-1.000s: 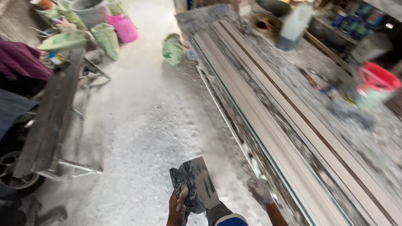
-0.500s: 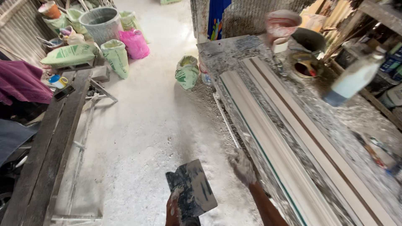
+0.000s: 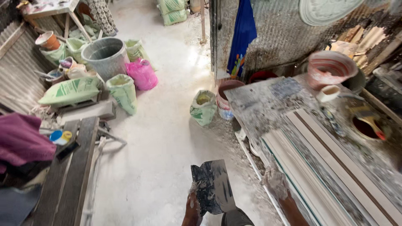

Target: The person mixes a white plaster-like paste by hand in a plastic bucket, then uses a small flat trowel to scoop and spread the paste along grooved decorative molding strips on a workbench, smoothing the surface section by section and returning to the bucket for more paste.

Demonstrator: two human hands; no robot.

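My left hand (image 3: 191,208) is at the bottom centre, closed around two flat metal scrapers (image 3: 212,187) smeared with dark plaster, blades pointing up. Coated in white plaster, my right hand (image 3: 275,182) rests on the near edge of a long workbench (image 3: 268,104). Long pale moulding strips (image 3: 318,163) lie along the bench just right of that hand. Whether the right fingers grip anything is hidden.
A dusty white floor (image 3: 167,138) runs up the middle. Green sacks (image 3: 122,92), a pink bag (image 3: 142,74) and a grey bin (image 3: 104,54) stand at the left. Another small sack (image 3: 203,108) and buckets sit by the bench end. A dark plank bench (image 3: 69,175) is on the left. Bowls and a brush (image 3: 368,119) sit on the workbench.
My view has swung up and forward along the bench, showing its far end and the wall. The scrapers stay in my left hand; my right hand has come onto the bench edge.
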